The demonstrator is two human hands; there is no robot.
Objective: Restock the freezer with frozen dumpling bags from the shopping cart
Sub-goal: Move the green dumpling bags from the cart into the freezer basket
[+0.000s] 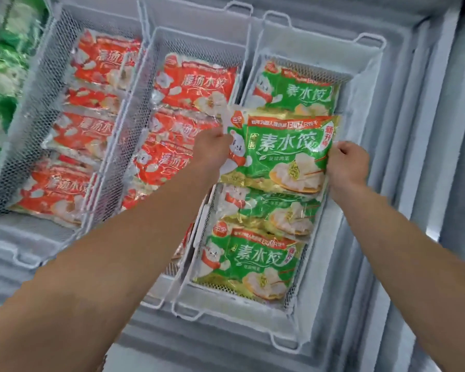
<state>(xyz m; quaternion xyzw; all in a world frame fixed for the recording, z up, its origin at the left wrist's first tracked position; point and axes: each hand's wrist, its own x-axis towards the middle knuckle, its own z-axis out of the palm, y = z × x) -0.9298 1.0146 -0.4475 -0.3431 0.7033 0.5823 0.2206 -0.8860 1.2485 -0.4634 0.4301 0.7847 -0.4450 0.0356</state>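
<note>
A green dumpling bag (279, 151) is held flat over the right-hand white wire basket (341, 76) of the open freezer. My left hand (211, 149) grips the bag's left edge and my right hand (348, 165) grips its right edge. Under and around it lie other green bags: one at the far end (295, 92), one just below the held bag (269, 210) and one at the near end (250, 261). The shopping cart is out of view.
The middle basket (172, 38) and left basket (38, 103) hold several red dumpling bags (196, 84). Frosted freezer walls (403, 157) rise along the right side. More green packages (0, 76) show blurred at the far left.
</note>
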